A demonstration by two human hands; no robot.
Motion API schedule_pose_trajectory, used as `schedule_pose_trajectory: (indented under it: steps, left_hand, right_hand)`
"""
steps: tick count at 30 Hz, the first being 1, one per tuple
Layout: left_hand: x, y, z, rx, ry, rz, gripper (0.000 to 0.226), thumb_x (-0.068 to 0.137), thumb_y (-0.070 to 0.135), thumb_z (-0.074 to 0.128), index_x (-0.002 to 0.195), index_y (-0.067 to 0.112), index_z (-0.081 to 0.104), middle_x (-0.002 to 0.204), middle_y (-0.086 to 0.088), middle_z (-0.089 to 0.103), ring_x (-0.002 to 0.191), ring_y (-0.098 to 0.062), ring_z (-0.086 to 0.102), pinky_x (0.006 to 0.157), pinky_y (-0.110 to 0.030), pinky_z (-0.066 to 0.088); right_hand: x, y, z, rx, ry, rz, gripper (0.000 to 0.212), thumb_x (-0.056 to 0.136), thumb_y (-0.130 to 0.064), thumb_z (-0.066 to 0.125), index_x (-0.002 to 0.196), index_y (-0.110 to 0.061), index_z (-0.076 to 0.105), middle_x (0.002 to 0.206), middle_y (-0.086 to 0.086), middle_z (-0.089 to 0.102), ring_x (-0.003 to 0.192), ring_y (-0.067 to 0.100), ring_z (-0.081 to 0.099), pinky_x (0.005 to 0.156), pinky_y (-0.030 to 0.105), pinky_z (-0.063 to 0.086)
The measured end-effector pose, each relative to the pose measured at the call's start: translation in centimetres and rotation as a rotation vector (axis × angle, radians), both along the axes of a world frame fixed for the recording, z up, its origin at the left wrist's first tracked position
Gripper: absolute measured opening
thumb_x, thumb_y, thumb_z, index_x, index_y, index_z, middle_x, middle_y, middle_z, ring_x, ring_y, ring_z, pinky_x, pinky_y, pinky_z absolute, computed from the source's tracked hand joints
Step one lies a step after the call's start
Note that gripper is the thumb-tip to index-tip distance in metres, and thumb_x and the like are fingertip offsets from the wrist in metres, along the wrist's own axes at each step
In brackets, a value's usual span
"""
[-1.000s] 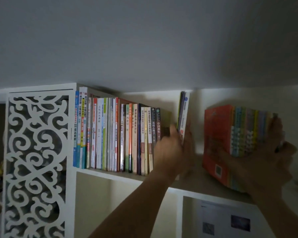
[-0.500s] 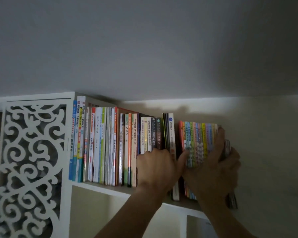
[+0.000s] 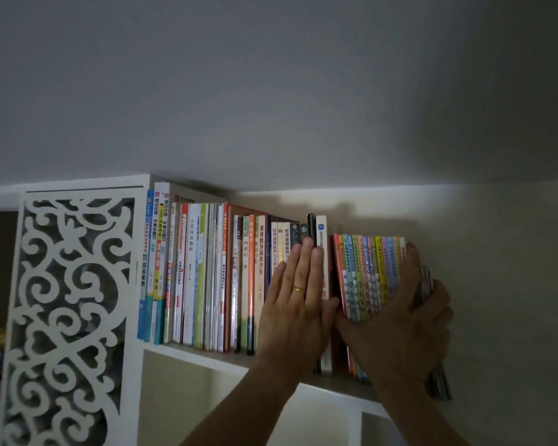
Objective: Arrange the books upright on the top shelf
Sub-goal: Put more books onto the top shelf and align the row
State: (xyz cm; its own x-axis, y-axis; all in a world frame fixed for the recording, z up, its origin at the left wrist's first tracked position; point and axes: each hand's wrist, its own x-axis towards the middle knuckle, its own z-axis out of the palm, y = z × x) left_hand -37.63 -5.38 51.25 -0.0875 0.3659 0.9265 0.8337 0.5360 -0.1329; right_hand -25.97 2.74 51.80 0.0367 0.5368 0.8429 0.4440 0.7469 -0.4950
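1. The top shelf (image 3: 207, 355) carries the whole job: it runs rightward from the white fretwork side panel (image 3: 68, 310), just under the ceiling
2. A long row of books (image 3: 207, 278) stands upright against that panel, spines outward, packed close so each props the next
3. A set of thin pastel books (image 3: 368, 272) stands just right of the row, tilted slightly, seemingly being closed up against it
4. The right hand (image 3: 409, 320) wraps this set, fingers curled round its far side and a darker book there, likely to stop it fanning
5. The left hand (image 3: 298, 304) lies flat, fingers straight, gripping nothing, pressing the row's last spines to steady them
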Motion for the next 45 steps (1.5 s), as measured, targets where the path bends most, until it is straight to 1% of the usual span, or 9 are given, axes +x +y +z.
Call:
schedule_pose_trajectory:
  steps: [4,8,10,15,19,25,32,37,45]
  left_hand:
    - [2.5,0.5,-1.0,0.154,-0.104,-0.047,0.066,0.108,0.035,0.046,0.159,0.001,0.025,0.167,-0.022,0.021,0.157,-0.032,0.016,0.124,-0.051,0.028]
    - [3.2,0.8,-1.9,0.36,-0.125,-0.141,0.055,0.097,0.023,0.07,0.143,-0.002,0.054,0.14,-0.021,0.055,0.128,-0.031,0.056,0.101,-0.042,0.053]
    - [3.8,0.7,-1.2,0.376,-0.244,-0.19,0.057,0.09,0.024,0.076,0.14,0.005,0.056,0.13,-0.012,0.058,0.115,-0.022,0.059,0.092,-0.029,0.054]
    - [4.9,0.7,-0.3,0.395,-0.396,-0.239,0.053,0.086,0.023,0.078,0.134,0.012,0.058,0.119,-0.005,0.063,0.099,-0.018,0.067,0.077,-0.027,0.057]
    - [5.2,0.8,0.3,0.408,-0.457,-0.257,0.039,0.081,0.019,0.084,0.112,0.014,0.062,0.102,0.0,0.067,0.083,-0.012,0.068,0.067,-0.015,0.048]
    - [5.8,0.5,2.1,0.18,-0.489,-0.079,0.03,0.102,0.021,0.054,0.129,0.008,0.058,0.125,-0.01,0.063,0.105,-0.021,0.068,0.089,-0.03,0.058]
    - [5.9,-0.3,3.1,0.155,-0.565,-0.089,0.025,0.099,0.018,0.058,0.122,0.008,0.058,0.114,-0.007,0.066,0.095,-0.019,0.069,0.082,-0.029,0.059]
    - [6.0,-1.4,2.6,0.247,-0.636,-0.165,0.032,0.096,0.034,0.061,0.12,0.016,0.05,0.108,0.002,0.064,0.093,-0.014,0.066,0.077,-0.024,0.057]
    - [5.8,-0.9,1.6,0.21,-0.505,-0.151,0.027,0.108,0.041,0.039,0.125,0.02,0.04,0.105,0.0,0.069,0.083,-0.014,0.072,0.071,-0.028,0.06]
  right_hand:
    - [0.0,-0.1,-0.2,0.018,0.017,0.006,0.133,0.058,-0.079,0.075,0.162,-0.025,0.014,0.142,0.028,0.034,0.119,0.051,0.044,0.089,0.062,0.048]
    - [0.2,0.0,-0.3,0.031,-0.005,0.001,0.133,0.059,-0.081,0.071,0.163,-0.023,0.013,0.142,0.029,0.033,0.118,0.051,0.043,0.087,0.062,0.048]
    - [0.3,-0.1,-0.3,0.023,-0.009,0.003,0.134,0.059,-0.082,0.07,0.163,-0.024,0.011,0.143,0.029,0.033,0.119,0.051,0.043,0.088,0.062,0.048]
    - [0.7,0.1,-0.5,0.033,-0.021,0.026,0.133,0.058,-0.087,0.063,0.163,-0.024,0.01,0.147,0.031,0.03,0.127,0.054,0.041,0.097,0.066,0.045]
    - [1.2,0.3,-0.5,0.032,-0.04,0.07,0.137,0.055,-0.084,0.07,0.163,-0.027,0.007,0.15,0.03,0.028,0.128,0.056,0.039,0.095,0.068,0.045]
    - [1.6,0.4,-0.4,0.026,-0.052,0.093,0.139,0.052,-0.079,0.075,0.163,-0.028,0.007,0.146,0.027,0.029,0.125,0.054,0.04,0.089,0.067,0.049]
    - [2.1,0.2,-0.4,-0.012,-0.059,0.113,0.138,0.051,-0.09,0.06,0.162,-0.033,0.003,0.147,0.025,0.029,0.124,0.054,0.042,0.085,0.066,0.052]
    - [2.1,0.0,-0.5,0.015,-0.06,0.106,0.134,0.057,-0.082,0.068,0.163,-0.028,0.007,0.142,0.028,0.033,0.117,0.054,0.045,0.078,0.063,0.052]
    - [1.9,-0.3,-0.3,0.003,-0.077,0.102,0.137,0.055,-0.081,0.073,0.163,-0.03,0.006,0.142,0.027,0.032,0.116,0.054,0.046,0.081,0.064,0.052]
